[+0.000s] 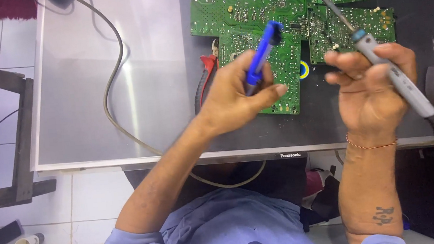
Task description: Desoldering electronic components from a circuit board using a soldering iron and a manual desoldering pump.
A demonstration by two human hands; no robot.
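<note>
While left hand (235, 91) grips blue pump (262, 54), right hand (370, 88) holds soldering iron (381, 63)

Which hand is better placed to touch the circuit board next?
Probably right hand: its soldering iron tip already points onto the circuit board. The left hand holds the blue desoldering pump raised.

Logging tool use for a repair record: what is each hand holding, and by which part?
Left hand grips a blue desoldering pump by its lower barrel; right hand holds a grey soldering iron around its handle.
</note>
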